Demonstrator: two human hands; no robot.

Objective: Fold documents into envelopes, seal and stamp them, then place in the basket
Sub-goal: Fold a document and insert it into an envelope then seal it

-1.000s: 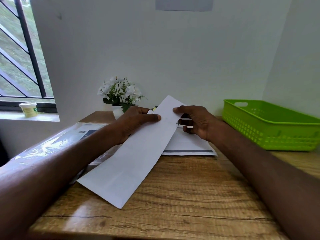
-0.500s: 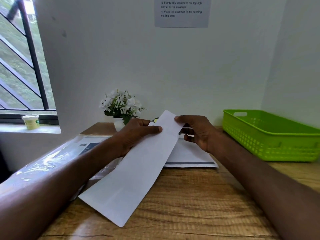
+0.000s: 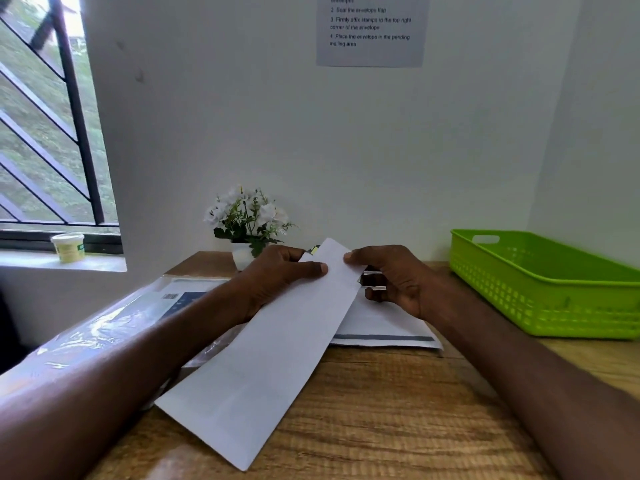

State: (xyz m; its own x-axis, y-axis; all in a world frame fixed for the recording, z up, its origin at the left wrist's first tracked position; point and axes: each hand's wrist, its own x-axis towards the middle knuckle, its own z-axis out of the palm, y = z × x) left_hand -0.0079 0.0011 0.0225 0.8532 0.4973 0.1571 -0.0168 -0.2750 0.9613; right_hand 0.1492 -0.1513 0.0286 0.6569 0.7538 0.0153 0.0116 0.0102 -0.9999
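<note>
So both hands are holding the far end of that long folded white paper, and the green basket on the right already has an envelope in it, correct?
Not quite. The head view shows the green basket with nothing visible inside it. The rest holds: the left hand and right hand both pinch the far end of the long folded white paper.

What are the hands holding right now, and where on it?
Both hands pinch the far end of the long white folded paper: left hand on its left edge, right hand on its right.

Both forearms reach forward; the left hand [image 3: 277, 275] and right hand [image 3: 391, 275] pinch the paper's [image 3: 277, 348] far end, thumbs on top.
</note>
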